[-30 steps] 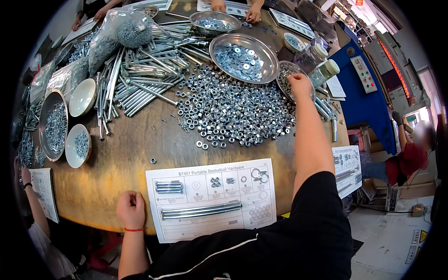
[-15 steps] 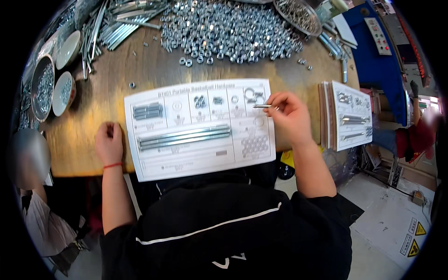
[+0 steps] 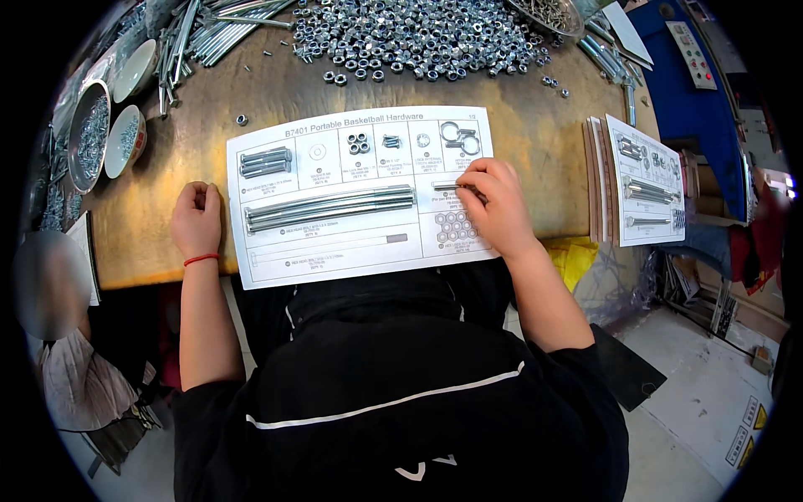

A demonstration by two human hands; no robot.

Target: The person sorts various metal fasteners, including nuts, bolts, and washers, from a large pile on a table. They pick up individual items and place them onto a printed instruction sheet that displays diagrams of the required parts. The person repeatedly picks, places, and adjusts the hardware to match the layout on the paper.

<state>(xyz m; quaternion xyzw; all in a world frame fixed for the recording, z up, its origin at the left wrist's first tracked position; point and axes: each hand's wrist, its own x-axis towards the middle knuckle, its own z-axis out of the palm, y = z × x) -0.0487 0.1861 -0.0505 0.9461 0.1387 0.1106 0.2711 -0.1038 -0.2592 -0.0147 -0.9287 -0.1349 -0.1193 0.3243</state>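
A white printed hardware sheet (image 3: 335, 272) lies before me over the table's near edge, divided into boxes. In its boxes appear long bolts (image 3: 330, 209), short bolts (image 3: 266, 161), small nuts (image 3: 358, 144), short screws (image 3: 391, 141) and ring clamps (image 3: 460, 136); I cannot tell which are real and which printed. My right hand (image 3: 500, 207) is over the sheet's right side, pinching a thin metal pin (image 3: 446, 186) above a box below the ring clamps. Just left of the sheet, my left hand (image 3: 196, 219) rests at the table edge with curled fingers; nothing shows in it.
A large heap of nuts (image 3: 410, 42) covers the far table. Far left are metal rods (image 3: 222, 42), a steel bowl of small hardware (image 3: 69, 142) and smaller bowls (image 3: 134, 74). A stack of similar sheets (image 3: 644, 227) stands right. Another person's sleeve (image 3: 84, 381) shows at left.
My right hand has brought the pin down and left, from beside the ring clamps to the box below. The left hand stays beside the sheet. The whole view has shifted slightly.
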